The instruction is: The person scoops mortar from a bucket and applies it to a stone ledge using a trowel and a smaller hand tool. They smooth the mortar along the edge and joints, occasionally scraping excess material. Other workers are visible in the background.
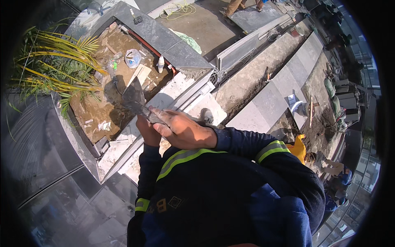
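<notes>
My right hand (183, 131) is closed around the grey-smeared handle of a flat-bladed trowel (134, 96). The blade points up and to the left, over the inner edge of a soil-filled planter. Just below the handle, my left hand (148, 131) is pressed against the right; its fingers are mostly hidden, so I cannot tell whether it grips the trowel. Beyond the blade, pale wooden boards (140, 75) lie on the soil, near a clear plastic bag (132, 58) and a white bottle (161, 64).
The planter's dark stone rim (181, 53) runs behind the soil. Palm fronds (61, 68) hang over its left side. At right, grey slabs (271, 103) flank a trench, with loose cables (220, 75) near its left end. Other people (236, 6) stand at the top and lower right.
</notes>
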Tool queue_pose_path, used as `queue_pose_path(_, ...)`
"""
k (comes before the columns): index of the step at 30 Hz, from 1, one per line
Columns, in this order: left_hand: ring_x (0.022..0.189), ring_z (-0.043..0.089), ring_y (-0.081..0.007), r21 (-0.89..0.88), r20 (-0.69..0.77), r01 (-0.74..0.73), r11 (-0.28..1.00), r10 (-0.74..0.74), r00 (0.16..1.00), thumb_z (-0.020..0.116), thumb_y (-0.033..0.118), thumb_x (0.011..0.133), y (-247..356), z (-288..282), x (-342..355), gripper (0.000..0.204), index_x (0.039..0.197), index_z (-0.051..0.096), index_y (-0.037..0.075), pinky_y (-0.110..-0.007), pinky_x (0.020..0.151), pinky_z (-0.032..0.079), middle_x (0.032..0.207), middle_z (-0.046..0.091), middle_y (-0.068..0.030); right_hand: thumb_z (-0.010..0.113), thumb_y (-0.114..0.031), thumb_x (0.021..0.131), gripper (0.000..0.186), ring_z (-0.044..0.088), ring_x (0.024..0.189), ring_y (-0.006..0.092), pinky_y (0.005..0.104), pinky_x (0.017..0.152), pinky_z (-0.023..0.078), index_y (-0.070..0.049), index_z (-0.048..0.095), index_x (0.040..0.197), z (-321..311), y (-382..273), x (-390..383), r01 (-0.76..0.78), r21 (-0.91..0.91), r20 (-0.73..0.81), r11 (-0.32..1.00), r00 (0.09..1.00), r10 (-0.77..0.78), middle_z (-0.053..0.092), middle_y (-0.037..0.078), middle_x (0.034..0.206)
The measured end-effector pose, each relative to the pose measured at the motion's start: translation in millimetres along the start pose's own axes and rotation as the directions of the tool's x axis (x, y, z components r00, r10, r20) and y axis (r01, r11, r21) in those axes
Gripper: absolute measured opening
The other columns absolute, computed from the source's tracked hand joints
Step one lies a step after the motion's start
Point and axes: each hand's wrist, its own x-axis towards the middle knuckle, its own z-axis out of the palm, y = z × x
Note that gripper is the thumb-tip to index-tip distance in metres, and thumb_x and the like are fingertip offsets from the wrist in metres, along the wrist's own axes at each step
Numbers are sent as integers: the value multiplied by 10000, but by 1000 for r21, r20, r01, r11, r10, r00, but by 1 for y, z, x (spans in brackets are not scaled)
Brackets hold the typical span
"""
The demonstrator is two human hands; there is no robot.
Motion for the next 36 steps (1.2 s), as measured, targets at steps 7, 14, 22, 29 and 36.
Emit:
queue_pose_path(7, 897, 678, -266, 92, 73, -33, 995, 26, 997, 577, 186, 1027, 17, 14, -5, 331, 1191, 592, -102, -390, 829, 524, 1025, 720, -179, 522, -245, 1007, 473, 627, 1013, 506, 501, 889, 499, 103, 519, 1327, -4, 27, -1, 12, -64, -174, 998, 985, -23, 641, 350, 1041)
queue_pose_path(14, 997, 658, -244, -19, 168, -37, 999, 40, 985, 613, 191, 1007, 3, 17, -8, 384, 1281, 546, -70, -384, 900, 503, 1124, 690, -183, 508, -262, 1012, 480, 644, 982, 495, 515, 872, 503, 116, 526, 1308, 2, 38, 6, -19, -123, -331, 992, 943, -23, 639, 369, 1014)
queue_pose_path(22, 1008, 665, -262, 174, 265, -135, 976, 85, 960, 589, 201, 1020, 16, 19, -6, 364, 1251, 558, -78, -386, 878, 509, 1115, 689, -190, 541, -256, 1007, 439, 621, 1077, 507, 500, 912, 496, 137, 574, 1197, 2, 33, -5, 23, 3, -293, 1000, 956, -22, 634, 366, 1092)
queue_pose_path(29, 954, 668, -300, 287, 193, 102, 952, -162, 968, 586, 170, 1006, 18, 2, -12, 320, 1222, 601, -66, -408, 870, 500, 1049, 698, -201, 443, -311, 1093, 410, 671, 658, 217, 351, 598, 524, 57, 621, 1060, -88, 55, 0, -306, 247, -253, 919, 895, 366, 715, 179, 950)
queue_pose_path(36, 867, 674, -385, 155, 486, 31, 988, -103, 868, 635, 213, 976, 34, 16, -14, 299, 1160, 618, -21, -418, 795, 520, 937, 696, -218, 319, -301, 1130, 429, 569, 517, 148, 278, 470, 479, 1, 610, 1039, -39, 56, -16, -172, 855, -66, 489, 900, 431, 637, 85, 764)
